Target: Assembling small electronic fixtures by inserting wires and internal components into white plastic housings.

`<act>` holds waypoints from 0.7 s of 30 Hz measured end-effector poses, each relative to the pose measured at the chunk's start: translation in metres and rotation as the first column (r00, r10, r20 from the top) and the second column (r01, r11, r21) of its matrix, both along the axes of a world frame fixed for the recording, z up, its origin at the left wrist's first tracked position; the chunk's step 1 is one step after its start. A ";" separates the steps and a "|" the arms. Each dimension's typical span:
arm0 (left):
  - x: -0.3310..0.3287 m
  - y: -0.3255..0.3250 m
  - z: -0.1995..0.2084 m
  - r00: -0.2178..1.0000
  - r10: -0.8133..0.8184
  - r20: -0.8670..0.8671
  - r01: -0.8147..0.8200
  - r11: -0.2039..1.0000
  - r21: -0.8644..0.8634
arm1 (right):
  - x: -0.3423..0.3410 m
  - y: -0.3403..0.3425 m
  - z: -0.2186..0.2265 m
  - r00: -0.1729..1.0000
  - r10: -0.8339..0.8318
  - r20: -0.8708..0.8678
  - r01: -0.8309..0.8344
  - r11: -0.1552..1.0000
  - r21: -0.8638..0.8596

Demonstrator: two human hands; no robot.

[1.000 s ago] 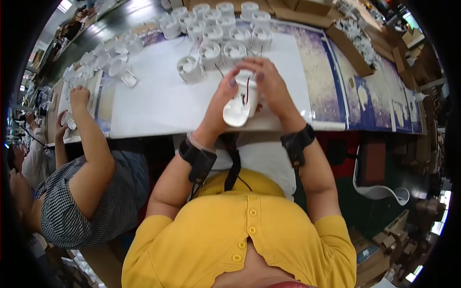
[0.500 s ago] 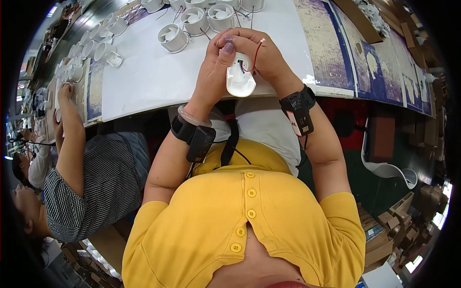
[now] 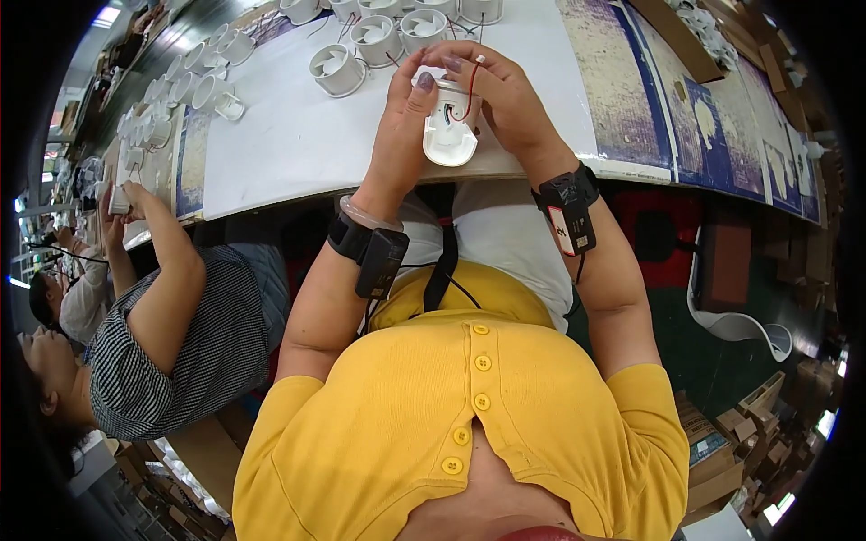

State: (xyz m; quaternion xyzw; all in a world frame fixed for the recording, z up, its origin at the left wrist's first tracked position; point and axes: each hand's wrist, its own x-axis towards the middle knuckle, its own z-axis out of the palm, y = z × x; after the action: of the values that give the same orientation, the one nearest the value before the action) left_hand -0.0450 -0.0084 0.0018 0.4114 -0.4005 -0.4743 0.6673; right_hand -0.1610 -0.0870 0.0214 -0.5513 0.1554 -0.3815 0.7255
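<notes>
Between my two hands is a white plastic fan housing (image 3: 449, 144) with a rounded, open handle end pointing toward me. Small wires show inside that end, and a red lead (image 3: 472, 95) with a white plug loops up past my right fingers. My left hand (image 3: 406, 113) grips the housing's left side, thumb on top. My right hand (image 3: 505, 99) wraps round its right and far side, with fingers meeting those of the left. The far part of the housing is mostly hidden by my fingers.
Several white round fan units (image 3: 337, 70) with wires stand at the back of the white tabletop (image 3: 280, 144). More white housings (image 3: 216, 95) line the left. A co-worker (image 3: 171, 334) sits at left, holding a white part. Blue-and-white worn boards (image 3: 622, 99) cover the right side.
The housing has tipped slightly in my hands, showing more of its round body, and my grip has shifted a little. The co-worker's hands have raised a white part.
</notes>
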 end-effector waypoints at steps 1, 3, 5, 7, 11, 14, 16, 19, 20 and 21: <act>0.002 0.002 0.002 0.999 -0.016 -0.052 0.017 1.000 0.014 | -0.002 -0.003 0.000 1.000 0.007 0.008 -0.007 1.000 0.000; 0.007 0.002 0.001 1.000 -0.012 0.000 0.012 1.000 0.025 | -0.014 -0.014 0.000 0.997 0.022 0.078 -0.002 0.971 -0.241; 0.011 0.001 0.000 0.996 -0.022 0.084 0.018 0.999 0.049 | -0.018 -0.018 0.003 0.993 0.038 0.113 0.005 0.934 -0.357; 0.013 0.003 0.003 0.998 -0.040 0.047 0.037 0.998 0.054 | -0.024 -0.014 0.010 0.994 0.090 0.062 -0.058 0.917 -0.394; 0.012 0.009 0.005 0.991 -0.112 -0.071 0.117 0.990 0.076 | -0.017 -0.020 0.008 0.997 0.065 -0.032 -0.072 0.935 -0.346; 0.011 0.010 0.002 0.976 -0.155 -0.155 0.171 0.981 0.096 | -0.006 -0.010 0.001 0.995 0.079 -0.054 -0.089 0.969 -0.229; 0.011 0.011 0.001 0.969 -0.177 -0.175 0.197 0.975 0.103 | 0.001 0.000 -0.004 0.987 0.161 -0.006 -0.161 0.985 -0.061; 0.008 0.008 -0.003 0.983 -0.135 -0.122 0.146 0.985 0.091 | 0.001 0.002 -0.007 0.989 0.137 -0.049 -0.140 0.989 -0.043; 0.006 0.007 -0.005 0.995 -0.080 -0.056 0.084 0.994 0.073 | 0.002 0.002 -0.007 0.990 0.126 -0.069 -0.129 0.991 -0.035; 0.004 0.006 -0.006 1.000 -0.023 0.008 0.023 0.998 0.051 | 0.002 0.003 -0.007 0.989 0.127 -0.072 -0.130 0.991 -0.036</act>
State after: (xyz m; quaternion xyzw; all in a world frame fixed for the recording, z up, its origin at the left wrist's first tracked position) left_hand -0.0409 -0.0027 -0.0041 0.4258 -0.3959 -0.4902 0.6494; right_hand -0.1590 -0.0844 0.0146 -0.5877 0.1372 -0.3176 0.7314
